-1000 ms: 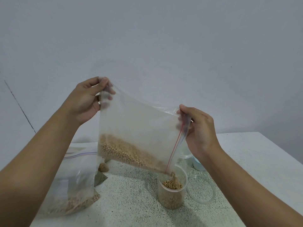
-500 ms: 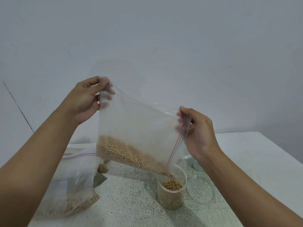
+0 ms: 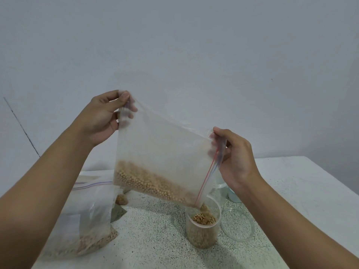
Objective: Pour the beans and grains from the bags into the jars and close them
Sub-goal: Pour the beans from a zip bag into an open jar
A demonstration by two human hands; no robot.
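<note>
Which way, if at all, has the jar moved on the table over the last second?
No. The jar sits where it did, close beside the clear lid on the table, with the same narrow gap between them.

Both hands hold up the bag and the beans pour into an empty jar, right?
Not quite. The head view shows the left hand and right hand holding up the bag, and beans pour into the jar, but the jar is nearly full, not empty.
</note>
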